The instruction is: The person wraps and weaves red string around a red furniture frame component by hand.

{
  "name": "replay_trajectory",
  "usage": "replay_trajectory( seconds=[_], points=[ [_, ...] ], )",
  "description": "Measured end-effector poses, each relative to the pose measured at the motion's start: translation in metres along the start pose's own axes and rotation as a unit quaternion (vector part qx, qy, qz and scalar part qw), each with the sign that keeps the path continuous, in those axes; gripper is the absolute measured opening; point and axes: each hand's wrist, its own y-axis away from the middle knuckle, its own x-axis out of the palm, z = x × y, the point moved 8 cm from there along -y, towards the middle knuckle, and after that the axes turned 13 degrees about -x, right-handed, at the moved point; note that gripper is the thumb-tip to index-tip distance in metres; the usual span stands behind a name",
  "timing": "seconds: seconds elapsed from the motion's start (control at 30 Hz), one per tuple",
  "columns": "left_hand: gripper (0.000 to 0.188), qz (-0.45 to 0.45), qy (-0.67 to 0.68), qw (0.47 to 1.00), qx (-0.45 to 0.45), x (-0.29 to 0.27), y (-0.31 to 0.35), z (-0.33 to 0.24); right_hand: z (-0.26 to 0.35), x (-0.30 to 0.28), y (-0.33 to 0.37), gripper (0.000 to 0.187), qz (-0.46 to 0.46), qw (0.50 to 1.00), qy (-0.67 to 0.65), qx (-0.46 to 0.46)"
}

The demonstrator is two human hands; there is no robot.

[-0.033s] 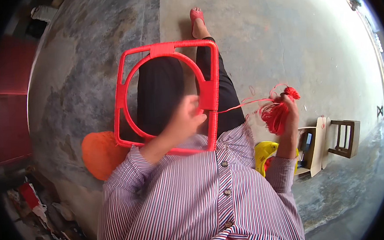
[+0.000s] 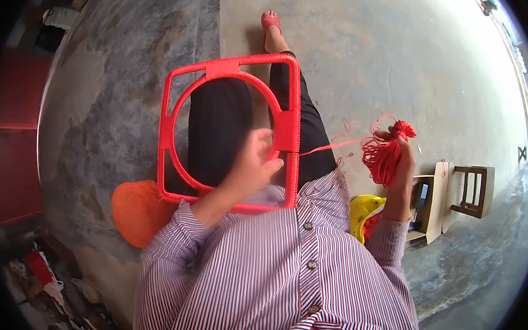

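Note:
A red cord-wrapped square frame (image 2: 221, 66) with a round ring inside it rests over my lap. My left hand (image 2: 253, 164), slightly blurred, reaches across the frame's lower edge. Its thumb and fingers close around the ring beside the wrapped panel at the right; part of the grip is hard to make out. Out to the right, my right hand (image 2: 401, 156) grips a looped bundle of red cord (image 2: 381, 161). A single red strand (image 2: 332, 145) runs taut from the bundle to the frame's right side.
An orange rounded object (image 2: 139, 214) lies left of my lap. By my right forearm are a yellow object (image 2: 363, 210), an open cardboard box (image 2: 427, 209) and a small wooden stool (image 2: 476, 191). Clutter (image 2: 54, 287) lies at lower left on the concrete floor (image 2: 379, 67).
My right hand has shifted slightly to the right with the cord bundle. The frame and my left hand have stayed almost still.

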Motion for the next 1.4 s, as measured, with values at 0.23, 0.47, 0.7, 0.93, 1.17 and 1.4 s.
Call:
replay_trajectory(
  seconds=[0.23, 0.47, 0.7, 0.93, 1.17, 1.4],
  points=[
    [0.046, -0.037, -0.340, 0.902, 0.265, 0.013, 0.040, -0.043, -0.058, 0.080, 0.080, 0.047, 0.613, 0.650, 0.448, -0.033],
    [0.028, -0.038, -0.345, 0.908, 0.233, 0.019, 0.039, -0.037, -0.086, 0.114, 0.077, 0.069, 0.553, 0.819, 0.139, 0.060],
    [0.018, 0.020, -0.091, 0.984, 0.153, -0.015, 0.019, -0.019, -0.064, 0.102, 0.040, 0.047, 0.334, 0.939, 0.083, -0.024],
    [0.019, 0.027, -0.042, 0.981, 0.189, -0.016, 0.020, -0.020, -0.051, 0.172, 0.099, 0.050, 0.525, 0.624, 0.457, -0.354],
    [0.036, 0.102, 0.173, 0.977, 0.071, -0.012, 0.016, -0.007, -0.019, 0.108, 0.038, 0.030, 0.192, 0.965, 0.081, -0.158],
    [0.033, 0.115, 0.152, 0.981, 0.031, -0.013, 0.007, 0.008, -0.035, 0.072, 0.044, 0.031, 0.528, 0.556, 0.632, -0.111]
  ],
)
